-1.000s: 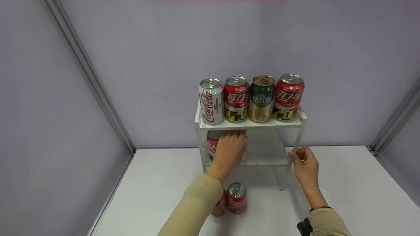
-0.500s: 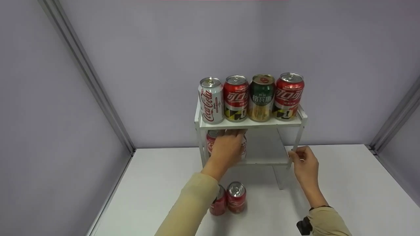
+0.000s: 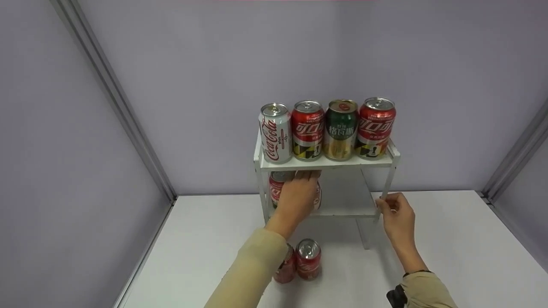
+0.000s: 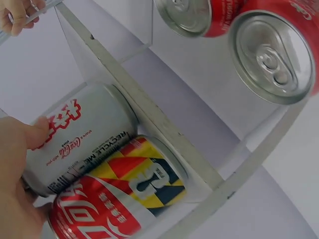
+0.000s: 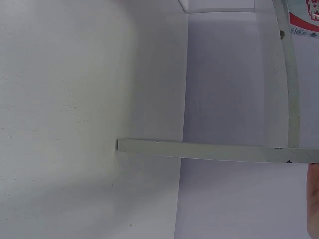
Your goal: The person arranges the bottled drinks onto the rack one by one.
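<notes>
On the lower shelf of a white two-tier rack (image 3: 329, 164), my left hand (image 3: 296, 199) grips a white Coca-Cola can (image 4: 84, 137). In the left wrist view the thumb lies along its side, and the other fingers are mostly hidden behind it. That can stands upright on the shelf, close against a red cola can (image 4: 107, 201) at its left. My right hand (image 3: 397, 218) pinches the rack's right front leg (image 3: 388, 182) between thumb and fingers. The right wrist view catches only an edge of this hand (image 5: 313, 199).
Along the top shelf stand a white Coca-Cola can (image 3: 276, 134), a red can (image 3: 308, 128), a green-and-gold can (image 3: 341, 130) and another red can (image 3: 376, 128). Two red cans, one at the front (image 3: 308, 259), stand on the white table (image 3: 205, 248) below. Grey walls enclose the table.
My left hand stays at the white can on the lower shelf, its forearm shifting only slightly. The right hand keeps its place on the rack leg.
</notes>
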{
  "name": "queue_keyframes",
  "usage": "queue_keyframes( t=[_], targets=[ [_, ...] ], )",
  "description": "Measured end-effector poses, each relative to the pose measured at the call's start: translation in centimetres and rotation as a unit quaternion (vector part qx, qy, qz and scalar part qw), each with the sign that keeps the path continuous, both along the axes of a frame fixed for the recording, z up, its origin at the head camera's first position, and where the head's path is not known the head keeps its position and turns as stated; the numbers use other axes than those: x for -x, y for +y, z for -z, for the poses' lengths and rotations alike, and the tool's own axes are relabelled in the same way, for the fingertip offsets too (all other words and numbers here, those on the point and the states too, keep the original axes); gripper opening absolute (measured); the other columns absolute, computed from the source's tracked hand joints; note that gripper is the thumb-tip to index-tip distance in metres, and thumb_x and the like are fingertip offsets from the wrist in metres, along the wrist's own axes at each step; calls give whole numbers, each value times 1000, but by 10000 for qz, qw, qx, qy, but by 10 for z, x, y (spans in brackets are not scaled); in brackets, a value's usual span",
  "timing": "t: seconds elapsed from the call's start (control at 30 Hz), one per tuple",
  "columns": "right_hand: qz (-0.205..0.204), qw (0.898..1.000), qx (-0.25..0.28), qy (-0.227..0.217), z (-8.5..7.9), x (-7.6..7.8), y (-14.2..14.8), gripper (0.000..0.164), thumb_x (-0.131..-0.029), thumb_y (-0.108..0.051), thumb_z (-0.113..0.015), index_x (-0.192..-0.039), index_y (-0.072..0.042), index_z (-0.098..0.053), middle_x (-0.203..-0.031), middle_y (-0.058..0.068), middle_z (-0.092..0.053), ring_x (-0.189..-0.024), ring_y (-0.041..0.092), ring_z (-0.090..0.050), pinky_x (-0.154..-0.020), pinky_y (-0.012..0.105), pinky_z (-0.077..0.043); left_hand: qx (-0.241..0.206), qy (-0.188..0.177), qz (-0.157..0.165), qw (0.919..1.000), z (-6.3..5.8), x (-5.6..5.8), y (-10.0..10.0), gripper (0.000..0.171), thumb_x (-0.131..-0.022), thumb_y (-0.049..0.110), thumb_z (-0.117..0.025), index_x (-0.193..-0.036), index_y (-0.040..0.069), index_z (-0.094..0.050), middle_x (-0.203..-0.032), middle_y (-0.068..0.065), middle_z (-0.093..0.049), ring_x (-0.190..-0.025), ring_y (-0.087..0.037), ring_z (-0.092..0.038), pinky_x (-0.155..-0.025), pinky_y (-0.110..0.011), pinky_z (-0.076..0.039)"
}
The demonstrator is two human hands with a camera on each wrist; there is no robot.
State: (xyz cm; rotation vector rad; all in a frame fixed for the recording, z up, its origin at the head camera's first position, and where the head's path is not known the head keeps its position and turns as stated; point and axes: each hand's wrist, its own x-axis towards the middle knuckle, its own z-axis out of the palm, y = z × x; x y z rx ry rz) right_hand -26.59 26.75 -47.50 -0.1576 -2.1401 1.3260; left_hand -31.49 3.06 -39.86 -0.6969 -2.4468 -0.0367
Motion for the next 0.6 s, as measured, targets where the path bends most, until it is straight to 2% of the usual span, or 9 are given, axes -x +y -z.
queue_keyframes(
  t=[0.07,0.17,0.23,0.33,0.47,0.6],
  targets=[
    [10,10000,-2,-9,0,0,0,19,-89,-19,-63,-96,-4,-55,-90,5,-61,-82,5,-56,-68,13,-44,23,-102,148,9998,0,1,-3,50,-80,20,-70,-127,15,-53,-111,-3,-62,-91,-18,-61,-62,-32,-52],
    [25,10000,-3,-41,1,0,0,19,-89,-20,-63,-96,-4,-55,-90,5,-61,-83,6,-56,-67,13,-44,104,-109,308,9994,-1,1,-7,57,-74,13,-74,-126,15,-52,-112,-4,-61,-92,-19,-60,-63,-32,-52],
    [33,10000,-15,-74,1,0,-1,19,-90,-20,-62,-97,-4,-55,-91,5,-61,-83,6,-56,-67,14,-44,199,-6,333,9992,-1,1,-7,61,-69,10,-75,-125,15,-52,-111,-3,-61,-94,-18,-60,-67,-32,-51],
    [53,9999,-58,-117,1,1,-1,19,-90,-21,-62,-98,-5,-55,-92,5,-61,-82,5,-56,-69,14,-43,323,250,266,9988,0,1,-6,62,-65,16,-75,-122,14,-52,-104,-1,-63,-92,-18,-60,-71,-33,-49],
    [136,9997,-156,-106,1,1,-2,18,-90,-19,-62,-98,-4,-55,-92,5,-61,-80,4,-56,-71,14,-42,121,478,38,9988,2,-1,-3,48,-72,27,-70,-116,16,-56,-95,0,-63,-87,-19,-60,-70,-37,-47],
    [178,9997,-177,-66,1,1,-2,17,-89,-18,-63,-97,-4,-55,-91,5,-62,-78,3,-56,-68,13,-43,-218,395,-211,9988,1,-2,0,32,-79,37,-67,-103,17,-61,-88,0,-62,-82,-20,-60,-68,-38,-47]
  ],
)
